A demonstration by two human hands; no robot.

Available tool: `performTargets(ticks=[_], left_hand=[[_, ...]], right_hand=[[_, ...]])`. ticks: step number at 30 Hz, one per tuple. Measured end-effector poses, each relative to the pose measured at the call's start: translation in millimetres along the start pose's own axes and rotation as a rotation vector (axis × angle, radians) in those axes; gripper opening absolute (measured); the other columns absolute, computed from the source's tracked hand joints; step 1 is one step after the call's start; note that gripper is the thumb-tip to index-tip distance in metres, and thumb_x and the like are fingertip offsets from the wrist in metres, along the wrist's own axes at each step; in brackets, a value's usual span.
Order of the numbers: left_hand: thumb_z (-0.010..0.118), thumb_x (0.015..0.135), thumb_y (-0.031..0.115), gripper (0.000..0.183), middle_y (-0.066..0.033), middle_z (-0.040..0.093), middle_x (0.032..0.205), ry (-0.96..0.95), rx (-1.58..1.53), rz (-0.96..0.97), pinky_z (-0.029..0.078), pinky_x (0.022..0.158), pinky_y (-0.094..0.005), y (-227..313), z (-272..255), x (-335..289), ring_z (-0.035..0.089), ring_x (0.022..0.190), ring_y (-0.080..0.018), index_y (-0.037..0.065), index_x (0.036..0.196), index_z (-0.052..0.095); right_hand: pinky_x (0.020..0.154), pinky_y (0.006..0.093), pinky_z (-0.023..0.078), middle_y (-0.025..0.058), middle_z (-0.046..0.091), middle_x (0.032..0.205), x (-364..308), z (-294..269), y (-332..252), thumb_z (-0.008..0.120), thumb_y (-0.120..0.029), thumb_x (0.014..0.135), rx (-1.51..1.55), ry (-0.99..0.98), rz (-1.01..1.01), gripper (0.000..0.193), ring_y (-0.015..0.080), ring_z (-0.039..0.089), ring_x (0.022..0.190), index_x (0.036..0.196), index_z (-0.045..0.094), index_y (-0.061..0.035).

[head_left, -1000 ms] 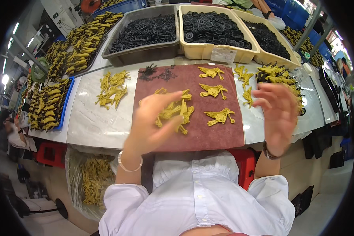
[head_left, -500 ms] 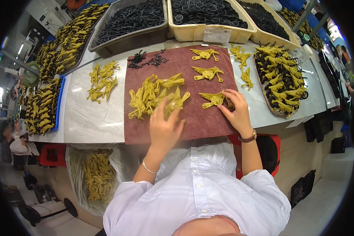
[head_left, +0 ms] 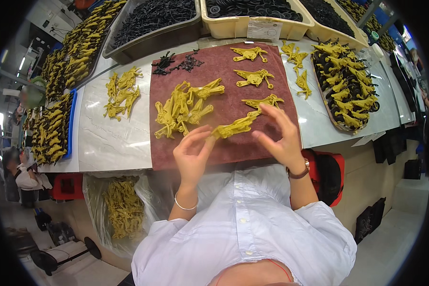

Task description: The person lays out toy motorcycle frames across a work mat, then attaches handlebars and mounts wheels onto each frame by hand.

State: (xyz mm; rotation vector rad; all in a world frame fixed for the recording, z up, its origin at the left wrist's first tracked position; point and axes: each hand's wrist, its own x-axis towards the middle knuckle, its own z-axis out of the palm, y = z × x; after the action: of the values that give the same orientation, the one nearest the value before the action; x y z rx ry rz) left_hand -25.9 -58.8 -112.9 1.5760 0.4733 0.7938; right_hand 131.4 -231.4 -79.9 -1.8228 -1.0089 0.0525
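My left hand (head_left: 191, 153) pinches one end of a yellow plastic toy motorcycle frame (head_left: 234, 127), holding it just above the maroon cloth (head_left: 243, 155). Beside its other end is my right hand (head_left: 285, 142), thumb and fingers apart and holding nothing. Past my right fingertips lies another yellow frame (head_left: 262, 101), partly covered by them. Two more, an upper one (head_left: 249, 54) and a middle one (head_left: 254, 77), form a column with it. A loose pile of yellow frames (head_left: 180, 110) rests on the cloth's left half.
Small black parts (head_left: 189, 63) lie at the cloth's far left. Behind stand a dark bin (head_left: 157, 44) of black pieces and a cream bin (head_left: 229, 27) of black wheels. A tray of assembled toys (head_left: 345, 88) is at right. A plastic bag (head_left: 145, 200) of yellow parts sits below left.
My left hand has lifted a yellow frame from the pile and brought it toward the right. My right hand has let go of the lowest frame in the column and drawn slightly nearer.
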Motion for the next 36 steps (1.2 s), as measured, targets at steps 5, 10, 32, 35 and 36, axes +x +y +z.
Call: performTargets(ticks=[5, 10, 32, 35, 36], left_hand=[[0.067, 0.084, -0.006, 0.013, -0.0201, 0.056, 0.127, -0.298, -0.436, -0.167, 0.054, 0.091, -0.0355, 7.1, 21.3, -9.9, 0.058, 0.115, -0.0258, -0.003, 0.096, 0.064], [0.059, 0.094, 0.009, 0.028, -0.0196, 0.054, 0.128, -0.435, -0.564, -0.372, 0.057, 0.085, -0.0365, 12.8, 19.4, -12.1, 0.059, 0.113, -0.0263, -0.001, 0.119, 0.052], [0.046, 0.103, 0.02, 0.019, -0.0094, 0.061, 0.107, -0.36, -0.331, -0.329, 0.052, 0.067, -0.0233, 11.4, 24.3, -10.2, 0.061, 0.085, -0.0103, 0.004, 0.112, 0.044], [0.042, 0.104, 0.022, 0.02, -0.0059, 0.059, 0.098, -0.324, -0.351, -0.324, 0.047, 0.065, -0.0219, 9.9, 28.6, -13.3, 0.055, 0.078, -0.0071, 0.004, 0.113, 0.043], [0.039, 0.105, 0.023, 0.021, -0.0048, 0.058, 0.095, -0.29, -0.389, -0.355, 0.046, 0.065, -0.0221, 9.5, 31.6, -13.5, 0.052, 0.076, -0.0065, 0.004, 0.113, 0.042]], right_hand=[[0.099, 0.0325, 0.045, 0.0138, 0.058, 0.124, -11.8, 27.5, -14.3, 0.067, 0.0, 0.084, 0.77, -0.015, 0.173, 0.067, 0.0198, 0.059, 0.111, 0.144, 0.037, -0.0037], [0.1, 0.0312, 0.042, 0.014, 0.057, 0.125, -10.8, 30.6, -9.0, 0.063, 0.001, 0.088, 0.874, -0.066, 0.248, 0.068, 0.0174, 0.055, 0.116, 0.148, 0.03, -0.0032], [0.078, 0.0378, 0.056, 0.019, 0.065, 0.115, -43.3, 11.7, -11.5, 0.071, -0.003, 0.073, 0.008, -0.165, -0.322, 0.039, 0.0312, 0.068, 0.095, 0.112, 0.066, -0.0014], [0.076, 0.0376, 0.057, 0.0191, 0.064, 0.117, -48.1, 25.8, -12.5, 0.069, 0.0, 0.074, -0.006, -0.067, -0.278, 0.04, 0.0328, 0.068, 0.094, 0.114, 0.064, -0.0004], [0.076, 0.0376, 0.057, 0.0191, 0.064, 0.117, -46.3, 27.6, -11.3, 0.069, 0.0, 0.074, -0.005, -0.067, -0.274, 0.04, 0.0328, 0.068, 0.094, 0.114, 0.064, -0.0004]])
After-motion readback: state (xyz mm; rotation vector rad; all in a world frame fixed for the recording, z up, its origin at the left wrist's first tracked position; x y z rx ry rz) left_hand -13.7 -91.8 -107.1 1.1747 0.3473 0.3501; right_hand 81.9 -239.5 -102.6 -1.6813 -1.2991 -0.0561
